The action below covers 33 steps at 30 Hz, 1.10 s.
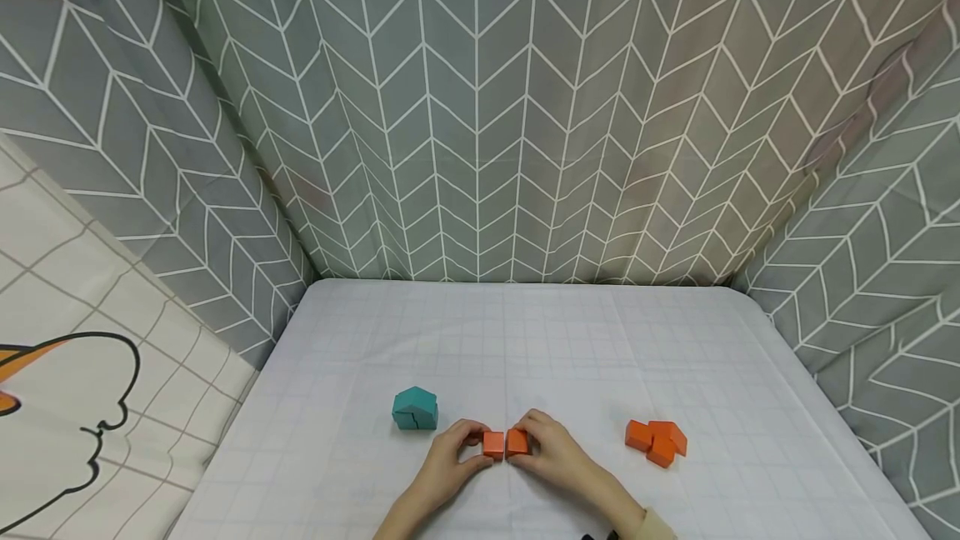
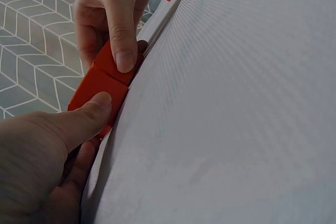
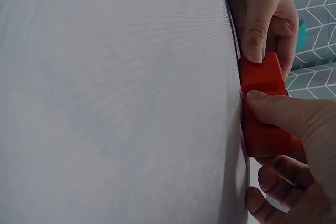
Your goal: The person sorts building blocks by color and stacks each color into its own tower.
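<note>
Near the front of the table, my left hand (image 1: 447, 458) pinches an orange block (image 1: 492, 445) between thumb and fingers. My right hand (image 1: 553, 452) grips a second orange block (image 1: 517, 442) the same way. The two blocks sit side by side on the cloth. From the head, a thin line parts them; in the left wrist view the left-hand block (image 2: 97, 88) and right-hand block (image 2: 107, 61) look to be touching. The right wrist view shows my right thumb pressed on its block (image 3: 268, 137). My fingers hide the blocks' outer sides.
A teal house-shaped cluster of blocks (image 1: 415, 408) stands to the left of my hands. Several orange blocks (image 1: 661, 442) lie grouped at the right. White cloth covers the table (image 1: 480, 332), with grey patterned curtains (image 1: 480, 107) behind and at the sides.
</note>
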### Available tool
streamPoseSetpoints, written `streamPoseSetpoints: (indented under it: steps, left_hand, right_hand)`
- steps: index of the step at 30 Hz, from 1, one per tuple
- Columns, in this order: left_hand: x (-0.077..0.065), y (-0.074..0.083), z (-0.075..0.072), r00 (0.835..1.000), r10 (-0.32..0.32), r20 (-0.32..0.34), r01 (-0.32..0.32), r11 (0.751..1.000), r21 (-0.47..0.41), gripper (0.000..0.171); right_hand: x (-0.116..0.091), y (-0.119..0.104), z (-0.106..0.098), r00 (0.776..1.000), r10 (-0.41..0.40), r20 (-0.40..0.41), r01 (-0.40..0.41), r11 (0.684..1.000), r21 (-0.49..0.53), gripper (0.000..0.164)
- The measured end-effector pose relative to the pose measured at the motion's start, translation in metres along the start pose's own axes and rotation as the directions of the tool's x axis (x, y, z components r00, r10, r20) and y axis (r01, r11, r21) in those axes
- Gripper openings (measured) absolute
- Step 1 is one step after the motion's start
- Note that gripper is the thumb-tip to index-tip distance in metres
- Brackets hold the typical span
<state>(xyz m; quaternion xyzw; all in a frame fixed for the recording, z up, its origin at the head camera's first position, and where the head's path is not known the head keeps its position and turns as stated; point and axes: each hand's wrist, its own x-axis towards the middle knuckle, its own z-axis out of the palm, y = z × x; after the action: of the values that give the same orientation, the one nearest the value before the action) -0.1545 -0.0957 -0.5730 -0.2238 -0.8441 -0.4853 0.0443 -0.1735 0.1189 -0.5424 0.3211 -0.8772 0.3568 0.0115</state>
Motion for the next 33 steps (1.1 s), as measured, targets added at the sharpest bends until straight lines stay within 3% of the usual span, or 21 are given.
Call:
streamPoseSetpoints:
  steps: [15, 26, 33]
  left_hand:
    - [0.0005, 0.001, -0.0004, 1.0, -0.007, 0.002, 0.007, 1.0, -0.003, 0.035]
    - [-0.0002, 0.0031, -0.0013, 1.0, 0.001, -0.004, -0.001, 1.0, -0.002, 0.035]
    - [-0.0003, 0.0025, -0.0013, 1.0, 0.018, -0.006, -0.018, 1.0, -0.006, 0.035]
  right_hand:
    - [0.0016, 0.0013, 0.0058, 0.986, -0.148, -0.082, 0.144, 0.988, -0.053, 0.029]
    - [0.0035, -0.0016, 0.0077, 1.0, -0.027, -0.011, 0.027, 0.999, -0.037, 0.03]
    - [0.0031, -0.0052, 0.0068, 1.0, -0.027, -0.012, 0.026, 0.999, -0.036, 0.028]
